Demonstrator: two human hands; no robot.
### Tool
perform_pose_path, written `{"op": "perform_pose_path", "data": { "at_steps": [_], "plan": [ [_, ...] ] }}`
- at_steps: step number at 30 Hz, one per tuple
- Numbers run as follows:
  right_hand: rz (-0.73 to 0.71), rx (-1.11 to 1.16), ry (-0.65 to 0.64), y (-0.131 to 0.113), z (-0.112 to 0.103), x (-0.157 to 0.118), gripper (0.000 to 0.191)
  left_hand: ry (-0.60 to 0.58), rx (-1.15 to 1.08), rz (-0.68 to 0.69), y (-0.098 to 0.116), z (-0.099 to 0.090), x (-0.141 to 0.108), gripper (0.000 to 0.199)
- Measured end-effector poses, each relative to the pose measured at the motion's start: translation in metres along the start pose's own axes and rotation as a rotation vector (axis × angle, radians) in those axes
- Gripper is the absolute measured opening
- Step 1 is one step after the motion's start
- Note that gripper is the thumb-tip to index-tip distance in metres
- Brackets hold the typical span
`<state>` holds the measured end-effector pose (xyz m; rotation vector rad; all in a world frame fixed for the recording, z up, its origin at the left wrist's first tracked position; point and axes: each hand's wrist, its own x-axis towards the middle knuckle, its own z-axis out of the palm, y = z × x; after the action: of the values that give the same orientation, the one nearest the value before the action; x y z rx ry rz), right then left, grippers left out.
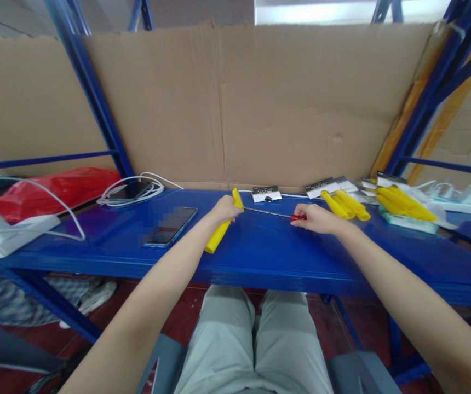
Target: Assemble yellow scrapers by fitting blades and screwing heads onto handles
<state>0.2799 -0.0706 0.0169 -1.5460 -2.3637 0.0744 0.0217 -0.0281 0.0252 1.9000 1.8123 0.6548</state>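
Note:
My left hand [224,209] is closed around the middle of a long yellow tube-like piece [218,236]. The tube slants across the blue table, and its ends show above and below my fingers. In my right hand [315,218] is the red handle of a screwdriver [267,212], gripped by the fingers. Its thin metal shaft points left and reaches the upper part of the yellow piece. Whether the tip is inside or only touches cannot be made out. Just behind the shaft lies a small black-and-white card [266,193].
More yellow tubes [344,204] with cards lie right of my right hand, and another pile [406,203] sits farther right. A phone [171,227] lies left. Coiled white cable [132,191], a red bag [55,191] and a white box [9,238] are farther left. Cardboard [260,104] stands behind.

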Motion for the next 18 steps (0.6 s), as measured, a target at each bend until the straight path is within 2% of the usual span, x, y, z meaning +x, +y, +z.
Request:
{"op": "perform_pose_path", "data": {
  "at_steps": [8, 18],
  "plan": [
    [-0.024, -0.01, 0.001, 0.0046, -0.0002, 0.0013, 0.012, -0.01, 0.01, -0.006, 0.0011, -0.0007, -0.0008, 0.013],
    [0.042, -0.058, 0.019, 0.0102, -0.0028, 0.001, 0.009, -0.017, 0.021, -0.011, 0.0027, -0.0016, -0.0035, 0.013]
  ]
}}
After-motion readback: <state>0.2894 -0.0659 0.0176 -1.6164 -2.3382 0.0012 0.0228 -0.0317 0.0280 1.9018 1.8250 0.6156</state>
